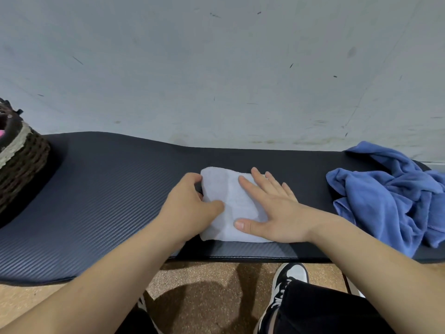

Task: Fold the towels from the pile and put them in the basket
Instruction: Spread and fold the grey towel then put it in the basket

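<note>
Dark padded bench (108, 189), scuffed grey wall behind. White towel (224, 186), folded small, lies mid-bench by the near edge. My left hand (190, 201) pinches its left edge, thumb on top; right hand (272, 208) presses it flat, fingers straight. Soft, light, likely to spring open (grip the folded edge). Basket (21, 160) at left end, blue pile (390, 189) at right.

The basket (21, 160) is cut by the left edge, its inside out of sight but for a scrap of pink; the blue towel pile (390, 196) runs off the right edge; fingertips of the left hand (190, 201) vanish behind the white towel (224, 189); the right hand (269, 208) covers its right part.
</note>
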Available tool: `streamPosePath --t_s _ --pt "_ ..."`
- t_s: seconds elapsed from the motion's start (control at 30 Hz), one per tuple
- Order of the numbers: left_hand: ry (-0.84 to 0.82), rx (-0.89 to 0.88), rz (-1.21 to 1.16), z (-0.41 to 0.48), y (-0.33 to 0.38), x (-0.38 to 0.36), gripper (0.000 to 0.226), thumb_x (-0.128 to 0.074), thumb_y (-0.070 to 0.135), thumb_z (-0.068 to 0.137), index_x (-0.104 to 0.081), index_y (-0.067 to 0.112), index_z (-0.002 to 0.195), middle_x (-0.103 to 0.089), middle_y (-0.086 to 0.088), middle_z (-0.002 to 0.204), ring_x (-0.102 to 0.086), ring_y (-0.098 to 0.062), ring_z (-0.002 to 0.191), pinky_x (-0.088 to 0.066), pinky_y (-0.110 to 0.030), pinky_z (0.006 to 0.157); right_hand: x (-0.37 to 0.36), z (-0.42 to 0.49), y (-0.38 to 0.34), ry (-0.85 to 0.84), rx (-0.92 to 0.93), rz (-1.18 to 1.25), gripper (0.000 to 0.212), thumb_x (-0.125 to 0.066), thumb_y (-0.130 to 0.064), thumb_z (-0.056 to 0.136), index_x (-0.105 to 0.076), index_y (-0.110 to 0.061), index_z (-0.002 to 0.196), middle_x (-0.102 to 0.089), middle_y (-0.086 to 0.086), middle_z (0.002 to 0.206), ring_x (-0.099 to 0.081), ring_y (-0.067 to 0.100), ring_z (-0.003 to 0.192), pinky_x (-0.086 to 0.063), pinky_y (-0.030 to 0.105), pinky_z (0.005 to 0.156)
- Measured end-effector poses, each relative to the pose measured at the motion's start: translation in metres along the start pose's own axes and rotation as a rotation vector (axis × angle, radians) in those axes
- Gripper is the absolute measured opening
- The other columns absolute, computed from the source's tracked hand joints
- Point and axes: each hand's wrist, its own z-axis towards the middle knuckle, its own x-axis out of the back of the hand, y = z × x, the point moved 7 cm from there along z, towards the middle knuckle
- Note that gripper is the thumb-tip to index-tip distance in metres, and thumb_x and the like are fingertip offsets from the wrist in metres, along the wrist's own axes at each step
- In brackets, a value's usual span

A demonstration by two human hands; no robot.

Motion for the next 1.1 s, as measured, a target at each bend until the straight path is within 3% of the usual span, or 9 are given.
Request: streamPosePath --t_s 0.13,0.3,0.43,0.63,0.73,0.83,0.93,1.0,1.1 --pt "0.07 0.028 -0.079 0.005 0.001 0.024 0.08 -0.078 0.019 0.08 -0.042 0.022 0.152 -0.065 0.0 0.102 -0.065 -0.012 0.092 -0.046 -0.024 0.063 0.005 -0.005 -0.001 0.002 0.032 0.043 0.104 -0.06 -0.075 0.084 0.007 -0.05 0.16 0.024 -0.019 0.167 0.028 0.005 0.152 0.01 0.042 0.127" --pt "0.022 -0.063 -0.177 -0.007 0.016 0.023 0.033 -0.085 0.023 0.078 -0.07 0.029 0.107 -0.072 -0.002 0.096 -0.07 -0.014 0.083 -0.058 -0.03 0.066 -0.009 0.001 -0.008 0.003 0.017 -0.038 0.11 -0.058 -0.079 0.081 0.012 -0.048 0.159 0.027 -0.016 0.167 0.033 0.01 0.151 0.014 0.052 0.125" --pt "0.025 -0.258 -0.016 -0.015 0.035 0.009 0.045 -0.084 0.038 0.077 -0.065 0.037 0.117 -0.063 0.013 0.105 -0.063 -0.006 0.088 -0.05 -0.025 0.075 -0.007 0.0 -0.005 0.036 0.004 0.013 0.119 -0.063 -0.079 0.076 0.011 -0.042 0.161 0.021 -0.018 0.168 0.029 0.006 0.152 0.012 0.051 0.126" --pt "0.087 -0.41 0.531 -0.028 0.043 -0.031 0.046 -0.066 0.05 0.087 -0.05 0.027 0.124 -0.039 0.008 0.109 -0.055 -0.012 0.08 -0.054 -0.033 0.071 -0.002 -0.003 0.006 0.075 -0.023 0.095 0.135 -0.065 -0.085 0.062 0.008 -0.035 0.163 0.017 -0.011 0.17 0.028 0.009 0.153 0.006 0.043 0.128" --pt "0.061 -0.472 0.532 -0.033 0.046 -0.047 0.036 -0.059 0.057 0.09 -0.049 0.024 0.102 -0.04 0.005 0.101 -0.048 -0.013 0.071 -0.045 -0.03 0.06 0.001 -0.004 0.009 0.109 -0.043 0.078 0.127 -0.051 -0.084 0.051 0.002 -0.045 0.16 0.017 -0.004 0.171 0.029 0.017 0.153 0.003 0.046 0.128" --pt "0.029 -0.509 0.478 -0.033 0.047 -0.046 0.025 -0.055 0.046 0.098 -0.059 0.021 0.105 -0.048 0.008 0.098 -0.054 -0.012 0.076 -0.052 -0.032 0.072 0.005 -0.006 0.016 0.071 -0.07 0.058 0.125 -0.063 -0.086 0.057 -0.002 -0.048 0.159 0.019 -0.006 0.171 0.031 0.018 0.153 0.009 0.049 0.126" --pt "-0.051 -0.494 0.412 -0.024 0.039 -0.037 0.027 -0.062 0.037 0.098 -0.065 0.024 0.122 -0.053 0.011 0.109 -0.056 -0.008 0.087 -0.051 -0.031 0.083 0.015 -0.011 0.024 0.039 -0.058 0.145 0.105 -0.078 -0.062 0.078 -0.018 -0.042 0.162 0.007 -0.005 0.172 0.02 0.015 0.156 0.003 0.039 0.127" --pt "-0.027 -0.475 0.407 -0.018 0.032 -0.033 0.047 -0.07 0.049 0.09 -0.06 0.034 0.133 -0.047 0.015 0.116 -0.055 -0.007 0.097 -0.053 -0.031 0.086 0.029 -0.012 0.025 0.164 -0.035 0.277 0.073 -0.074 -0.043 0.09 -0.041 -0.034 0.155 -0.023 -0.002 0.169 -0.003 0.011 0.158 -0.009 0.02 0.122" --pt "0.074 -0.434 0.466 -0.014 0.023 -0.037 0.071 -0.07 0.068 0.077 -0.049 0.043 0.141 -0.038 0.012 0.121 -0.053 -0.013 0.107 -0.054 -0.033 0.083 0.037 -0.009 0.019 0.355 -0.014 0.439 0.026 -0.063 -0.044 0.097 -0.07 -0.033 0.12 -0.066 -0.013 0.122 -0.045 0.01 0.134 -0.025 0.001 0.102"
